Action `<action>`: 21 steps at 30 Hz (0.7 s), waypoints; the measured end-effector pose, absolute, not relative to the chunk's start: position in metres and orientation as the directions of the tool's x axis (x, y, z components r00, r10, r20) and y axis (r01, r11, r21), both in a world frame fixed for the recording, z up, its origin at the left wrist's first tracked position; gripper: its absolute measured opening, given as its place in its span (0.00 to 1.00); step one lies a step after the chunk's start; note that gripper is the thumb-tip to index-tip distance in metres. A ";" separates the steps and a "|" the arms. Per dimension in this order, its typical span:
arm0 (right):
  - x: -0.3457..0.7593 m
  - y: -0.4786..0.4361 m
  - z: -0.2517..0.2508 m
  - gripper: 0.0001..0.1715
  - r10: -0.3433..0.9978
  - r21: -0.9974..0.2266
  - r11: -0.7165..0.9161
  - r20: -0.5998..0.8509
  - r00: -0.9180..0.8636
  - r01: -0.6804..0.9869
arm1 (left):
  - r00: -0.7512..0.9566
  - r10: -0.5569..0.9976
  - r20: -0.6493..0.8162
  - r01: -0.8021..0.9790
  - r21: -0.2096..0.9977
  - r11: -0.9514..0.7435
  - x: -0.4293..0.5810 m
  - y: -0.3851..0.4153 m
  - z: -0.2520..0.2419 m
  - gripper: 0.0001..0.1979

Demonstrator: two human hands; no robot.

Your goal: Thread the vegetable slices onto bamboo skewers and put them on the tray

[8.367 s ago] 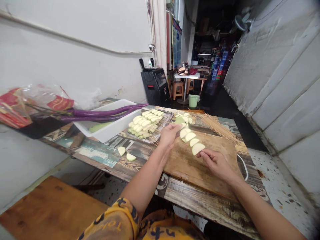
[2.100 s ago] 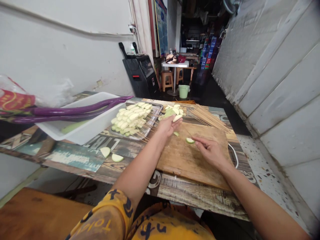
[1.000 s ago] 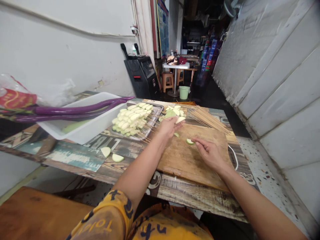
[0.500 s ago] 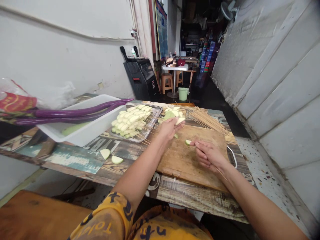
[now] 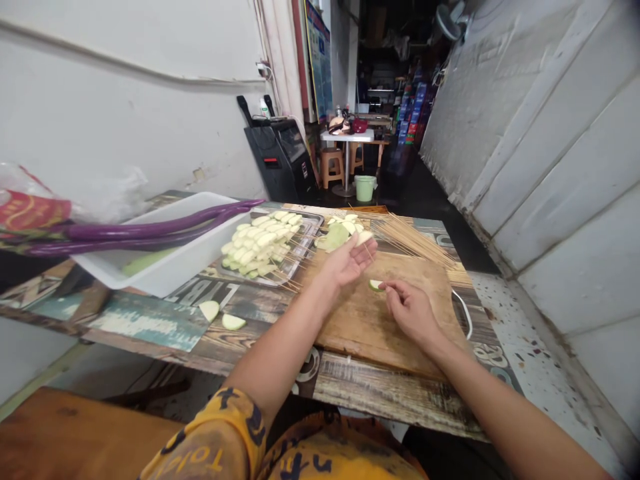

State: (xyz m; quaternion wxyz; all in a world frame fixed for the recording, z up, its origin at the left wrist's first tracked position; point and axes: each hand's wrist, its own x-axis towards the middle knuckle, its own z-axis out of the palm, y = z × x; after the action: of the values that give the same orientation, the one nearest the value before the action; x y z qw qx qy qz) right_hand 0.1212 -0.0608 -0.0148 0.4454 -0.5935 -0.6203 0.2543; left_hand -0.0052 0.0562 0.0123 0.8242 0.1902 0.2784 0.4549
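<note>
My left hand (image 5: pixel 350 261) is palm up over the back left of the wooden cutting board (image 5: pixel 350 327). A pale half-round vegetable slice (image 5: pixel 364 236) rests at its fingers, and a thin skewer (image 5: pixel 369 251) shows beside the fingertips. Lower on the board, my right hand (image 5: pixel 411 307) has thumb and forefinger at the end of a green-rimmed slice (image 5: pixel 375 285). Just behind my left hand lies a pile of loose slices (image 5: pixel 338 233). Left of it, a metal tray (image 5: pixel 313 227) carries many skewered slices (image 5: pixel 265 237).
Bare skewers (image 5: pixel 415 240) lie behind the board. A white bin (image 5: pixel 173 283) with long purple eggplants (image 5: pixel 150 230) across it stands left. Two slices, one nearer (image 5: pixel 233 322), lie on the table. Further back are a black speaker (image 5: pixel 280 160) and a green bucket (image 5: pixel 365 189).
The skewer that showed along my right hand no longer shows there. My left hand has turned palm up and its fingers have opened out. My right fingertips stay by the board's slice.
</note>
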 end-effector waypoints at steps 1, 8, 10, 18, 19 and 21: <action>0.122 -0.060 -0.015 0.15 0.956 -0.819 0.173 0.272 0.106 0.548 | 0.420 0.863 -0.282 -0.646 0.575 0.502 -0.004 0.055 0.012 0.09; 0.123 -0.062 -0.005 0.11 0.916 -0.720 0.248 0.393 0.086 0.648 | 0.313 0.913 -0.261 -0.668 0.623 0.407 0.003 0.047 0.012 0.03; 0.120 -0.064 -0.002 0.12 0.932 -0.786 0.237 0.350 0.096 0.572 | 0.312 0.915 -0.255 -0.674 0.620 0.402 0.004 0.046 0.013 0.02; 0.120 -0.066 0.009 0.16 0.976 -0.944 -0.214 -0.196 -0.095 -0.250 | 0.331 0.896 -0.295 -0.675 0.590 0.443 0.007 0.046 0.013 0.03; 0.121 -0.065 0.010 0.17 0.969 -0.920 -0.242 -0.211 -0.130 -0.309 | 0.332 0.893 -0.303 -0.674 0.586 0.450 0.007 0.046 0.013 0.03; 0.122 -0.064 0.011 0.16 0.964 -0.901 -0.259 -0.222 -0.145 -0.346 | 0.338 0.889 -0.310 -0.675 0.578 0.458 0.007 0.046 0.013 0.02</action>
State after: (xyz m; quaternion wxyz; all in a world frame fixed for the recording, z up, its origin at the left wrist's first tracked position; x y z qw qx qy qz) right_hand 0.1222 -0.0641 0.0110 0.4918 -0.4310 -0.3584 0.6663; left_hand 0.0070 0.0461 0.0127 0.7987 0.1766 0.3022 0.4895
